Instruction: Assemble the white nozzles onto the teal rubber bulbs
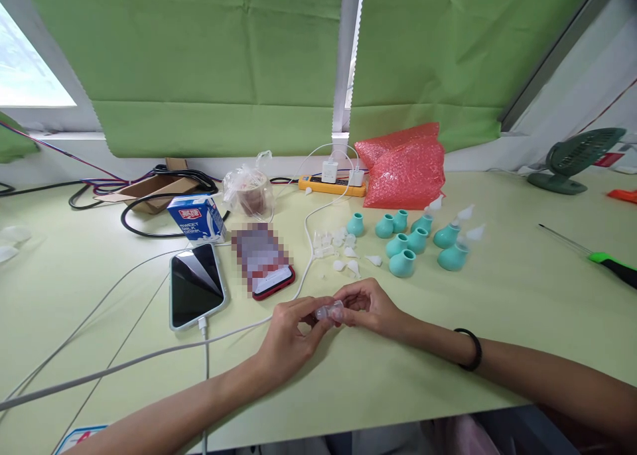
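Observation:
Between my two hands is a small clear plastic part [329,312], held just above the table's front half. My left hand [293,329] pinches its left end between thumb and fingertips. The other end sits in the pinch of my right hand [367,308], whose remaining fingers are curled. Whether it is one piece or two joined pieces I cannot tell. Beyond my hands lie several clear plastic pieces [324,244] and several white pointed tips [353,268]. To their right stand several teal rubber bulbs [402,264]; a few carry white pointed tips [475,233].
Left of my hands lie a phone [196,286] on a white cable [149,355] and a red-cased phone [273,281]. Behind are a milk carton [196,217], a bagged cup [253,196], a yellow power strip [318,184] and red bubble wrap [403,170]. A screwdriver [604,261] and fan [577,156] are right.

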`<state>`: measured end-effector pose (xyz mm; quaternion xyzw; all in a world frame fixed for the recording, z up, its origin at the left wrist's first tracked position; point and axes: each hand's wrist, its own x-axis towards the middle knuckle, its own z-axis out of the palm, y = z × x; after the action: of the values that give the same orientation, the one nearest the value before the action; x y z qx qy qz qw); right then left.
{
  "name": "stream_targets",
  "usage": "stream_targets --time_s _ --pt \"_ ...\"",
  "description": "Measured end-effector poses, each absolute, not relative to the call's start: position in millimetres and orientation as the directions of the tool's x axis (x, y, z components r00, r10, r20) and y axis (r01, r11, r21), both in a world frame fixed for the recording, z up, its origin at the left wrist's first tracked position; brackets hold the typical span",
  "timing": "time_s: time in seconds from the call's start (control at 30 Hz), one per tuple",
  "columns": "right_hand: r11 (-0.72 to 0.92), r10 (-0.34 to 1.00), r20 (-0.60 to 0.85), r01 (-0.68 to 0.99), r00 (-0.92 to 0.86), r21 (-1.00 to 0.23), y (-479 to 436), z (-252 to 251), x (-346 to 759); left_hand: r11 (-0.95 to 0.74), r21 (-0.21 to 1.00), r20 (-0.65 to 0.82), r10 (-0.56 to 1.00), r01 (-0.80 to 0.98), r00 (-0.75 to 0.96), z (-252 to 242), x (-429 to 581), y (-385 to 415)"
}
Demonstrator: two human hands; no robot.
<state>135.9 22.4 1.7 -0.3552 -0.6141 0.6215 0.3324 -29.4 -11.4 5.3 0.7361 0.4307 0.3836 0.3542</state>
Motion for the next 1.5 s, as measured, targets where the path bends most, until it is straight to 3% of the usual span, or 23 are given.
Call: stream_targets --time_s 0.2,0.57,0.77,0.97,1.17,1.5 --pt "-0.058 0.770 -0.010 -0.055 -0.638 -0.997 30 0 140 -0.329 0.893 0.215 0.911 0.308 0.351 10 -28 -13" --pt "-0.022 0.822 -0.067 0.085 -0.565 -0.996 22 2 135 -0.230 0.932 0.117 0.923 0.281 0.366 12 -26 -14" --pt "-0.041 0.764 -0.040 0.013 -0.644 -0.999 22 1 137 -0.087 0.990 0.036 0.915 0.108 0.402 13 -30 -8" --pt "0.002 0.749 -0.017 0.027 -0.663 -1.000 19 0 138 -0.053 0.997 0.027 0.924 0.060 0.380 8 -30 -6" --pt "0.025 0.758 0.006 0.020 -0.652 -1.000 17 -10 137 -0.097 0.993 0.069 0.943 0.069 0.327 3 -29 -7" --pt "0.132 0.748 0.048 0.077 -0.662 -0.988 14 -10 138 -0.254 0.927 0.162 0.935 0.276 0.315 3 -31 -6"
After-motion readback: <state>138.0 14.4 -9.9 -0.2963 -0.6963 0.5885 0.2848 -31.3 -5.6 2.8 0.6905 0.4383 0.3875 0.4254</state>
